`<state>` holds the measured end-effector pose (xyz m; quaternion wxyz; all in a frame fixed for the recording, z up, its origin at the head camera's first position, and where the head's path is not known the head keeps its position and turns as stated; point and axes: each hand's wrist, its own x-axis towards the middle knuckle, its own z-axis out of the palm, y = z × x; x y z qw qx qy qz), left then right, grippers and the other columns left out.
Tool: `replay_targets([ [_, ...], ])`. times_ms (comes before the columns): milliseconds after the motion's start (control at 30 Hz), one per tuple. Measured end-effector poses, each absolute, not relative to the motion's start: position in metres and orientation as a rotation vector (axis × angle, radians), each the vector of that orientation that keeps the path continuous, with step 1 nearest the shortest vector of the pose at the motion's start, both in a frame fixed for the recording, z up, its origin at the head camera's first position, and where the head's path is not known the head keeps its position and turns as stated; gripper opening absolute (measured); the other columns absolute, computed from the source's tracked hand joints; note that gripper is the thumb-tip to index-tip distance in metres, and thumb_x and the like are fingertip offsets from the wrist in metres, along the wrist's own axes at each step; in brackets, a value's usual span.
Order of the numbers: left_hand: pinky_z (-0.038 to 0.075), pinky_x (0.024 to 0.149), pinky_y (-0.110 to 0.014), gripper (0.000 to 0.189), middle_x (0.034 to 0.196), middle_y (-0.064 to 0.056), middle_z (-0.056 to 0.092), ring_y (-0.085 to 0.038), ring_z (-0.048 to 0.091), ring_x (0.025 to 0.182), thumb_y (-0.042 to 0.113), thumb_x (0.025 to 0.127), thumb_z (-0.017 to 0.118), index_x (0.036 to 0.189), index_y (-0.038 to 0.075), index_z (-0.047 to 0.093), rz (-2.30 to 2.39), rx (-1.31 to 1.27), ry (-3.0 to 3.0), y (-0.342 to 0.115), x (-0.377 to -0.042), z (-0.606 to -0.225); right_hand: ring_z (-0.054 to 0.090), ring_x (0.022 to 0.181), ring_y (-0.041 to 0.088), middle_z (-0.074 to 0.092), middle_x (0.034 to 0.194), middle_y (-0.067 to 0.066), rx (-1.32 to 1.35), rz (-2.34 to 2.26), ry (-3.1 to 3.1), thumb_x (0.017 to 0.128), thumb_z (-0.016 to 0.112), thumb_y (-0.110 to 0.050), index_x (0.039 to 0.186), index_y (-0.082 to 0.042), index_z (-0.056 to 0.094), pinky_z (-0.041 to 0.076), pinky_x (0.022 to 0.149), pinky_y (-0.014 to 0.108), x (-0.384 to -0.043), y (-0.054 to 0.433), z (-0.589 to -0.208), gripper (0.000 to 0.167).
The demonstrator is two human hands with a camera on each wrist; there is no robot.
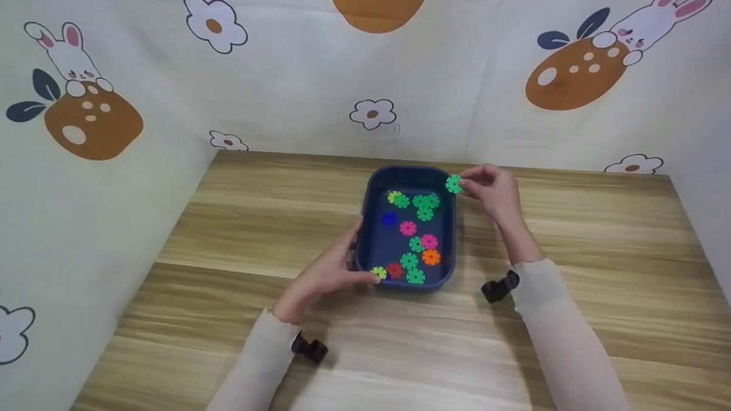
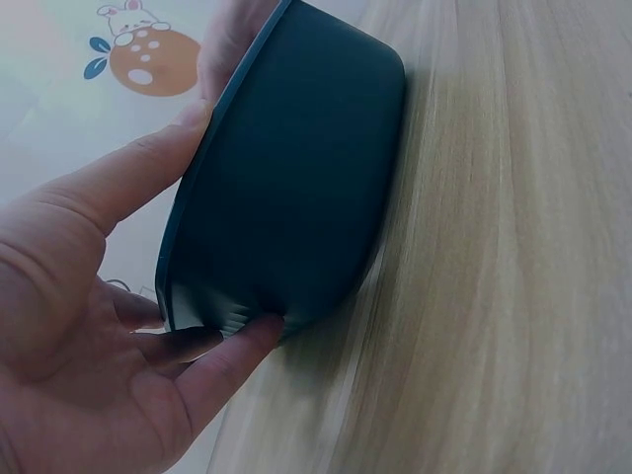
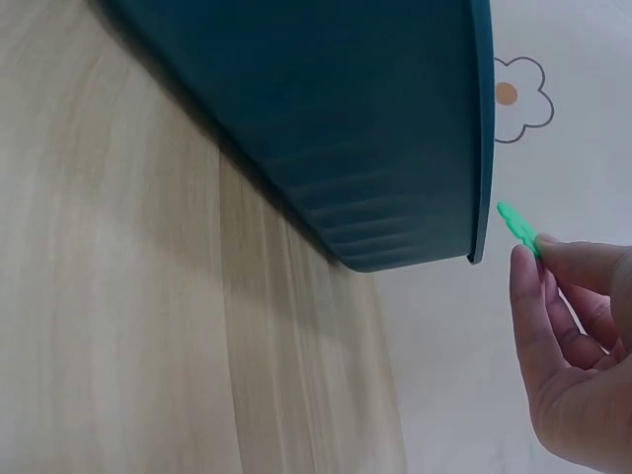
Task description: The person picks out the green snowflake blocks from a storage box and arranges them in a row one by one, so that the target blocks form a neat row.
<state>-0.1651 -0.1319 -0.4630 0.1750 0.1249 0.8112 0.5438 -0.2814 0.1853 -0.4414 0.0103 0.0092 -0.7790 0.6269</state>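
A dark blue plastic bin (image 1: 362, 242) stands on the wooden table with several notched snowflake discs in it. My left hand (image 1: 327, 271) holds its near left corner, thumb at the near rim and fingers along the left side; the left wrist view shows the fingertips against the ribbed wall. My right hand (image 1: 494, 189) pinches a green snowflake disc (image 1: 454, 184) between thumb and finger, over the far right corner of the rim. In the right wrist view this green disc (image 3: 517, 225) appears edge-on, just outside the rim. Inside lie green discs (image 1: 425, 213), pink ones (image 1: 408, 228), and an orange disc (image 1: 431, 257).
A blue disc (image 1: 389, 218), a red disc (image 1: 394, 270) and yellow discs (image 1: 379, 272) also lie in the bin. The wooden table (image 1: 237, 225) ends at a cloth backdrop (image 1: 297, 75) printed with rabbits and flowers. Small black devices (image 1: 310, 348) sit at both sleeve cuffs.
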Motion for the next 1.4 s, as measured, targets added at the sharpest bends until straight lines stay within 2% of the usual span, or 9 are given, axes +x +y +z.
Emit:
replay_targets([
  [167, 0.043, 0.113, -0.045, 0.12, 0.168, -0.011, 0.012, -0.034, 0.032, 0.148, 0.017, 0.077, 0.087, 0.162, 0.018, 0.003, 1.546, 0.349, 2.293, -0.132, -0.165, -0.464, 0.066, 0.077, -0.001, 0.066, 0.084, -0.009, 0.005, 2.011, -2.394, 0.09, 0.069, -0.001, 0.113, 0.013, 0.065, 0.059, 0.073, 0.018, -0.283, 0.19, -0.444, 0.026],
  [433, 0.04, 0.115, -0.046, 0.12, 0.168, -0.011, 0.012, -0.033, 0.032, 0.148, 0.019, 0.076, 0.087, 0.162, 0.017, 0.003, 1.53, 0.349, 2.307, -0.132, -0.165, -0.463, 0.065, 0.076, 0.001, 0.069, 0.09, -0.001, -0.045, 2.003, -2.383, 0.09, 0.07, -0.003, 0.113, 0.011, 0.065, 0.059, 0.074, 0.018, -0.282, 0.196, -0.447, 0.027],
  [867, 0.033, 0.119, -0.046, 0.12, 0.169, -0.011, 0.009, -0.033, 0.028, 0.15, 0.019, 0.076, 0.087, 0.162, 0.017, 0.003, 1.514, 0.357, 2.325, -0.133, -0.164, -0.464, 0.064, 0.076, -0.001, 0.064, 0.08, -0.014, -0.101, 1.977, -2.415, 0.091, 0.069, -0.002, 0.115, 0.011, 0.064, 0.059, 0.076, 0.018, -0.282, 0.203, -0.451, 0.028],
  [1067, 0.032, 0.12, -0.046, 0.119, 0.169, -0.011, 0.009, -0.032, 0.028, 0.15, 0.019, 0.076, 0.087, 0.162, 0.018, 0.003, 1.514, 0.354, 2.333, -0.132, -0.165, -0.464, 0.063, 0.076, -0.001, 0.066, 0.086, -0.008, -0.113, 1.942, -2.453, 0.091, 0.069, -0.003, 0.115, 0.01, 0.064, 0.058, 0.075, 0.017, -0.283, 0.205, -0.455, 0.028],
  [1300, 0.05, 0.105, -0.043, 0.119, 0.167, -0.016, 0.013, -0.037, 0.043, 0.14, 0.015, 0.078, 0.085, 0.162, 0.017, 0.001, 1.58, 0.365, 2.238, -0.132, -0.165, -0.463, 0.059, 0.078, -0.003, 0.068, 0.093, -0.002, -0.116, 1.764, -2.562, 0.093, 0.068, -0.007, 0.113, 0.006, 0.068, 0.053, 0.071, 0.01, -0.282, 0.21, -0.459, 0.024],
  [1400, 0.051, 0.104, -0.042, 0.119, 0.167, -0.015, 0.013, -0.037, 0.043, 0.14, 0.015, 0.078, 0.086, 0.162, 0.017, 0.001, 1.579, 0.364, 2.239, -0.132, -0.166, -0.464, 0.059, 0.08, -0.002, 0.068, 0.096, 0.001, -0.121, 1.749, -2.577, 0.092, 0.068, -0.007, 0.113, 0.005, 0.068, 0.053, 0.071, 0.01, -0.282, 0.211, -0.461, 0.024],
])
